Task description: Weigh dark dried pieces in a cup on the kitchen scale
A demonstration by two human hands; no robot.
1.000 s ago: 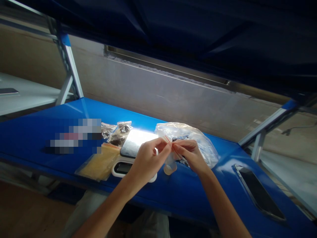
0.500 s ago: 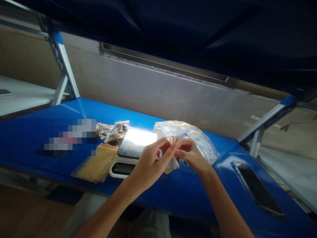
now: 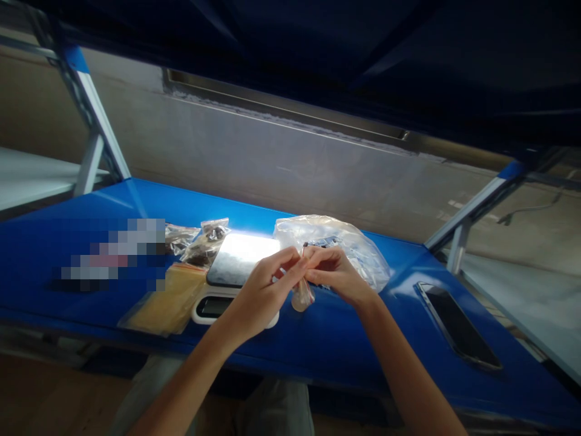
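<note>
Blue tabletop (image 3: 336, 348) under dark overhang (image 3: 363, 66), grey wall (image 3: 254, 157) behind; left hand (image 3: 270, 284) and right hand (image 3: 338, 275) meet at fingertips, both pinching small clear bag (image 3: 303, 294) over tabletop's middle; its long axis runs downward, lower end toward near edge; white scale (image 3: 242, 260) just left, large plastic bag (image 3: 327, 229) beyond and right, yellowish bags (image 3: 161, 300) farther left, dark phone (image 3: 459, 325) well right
</note>
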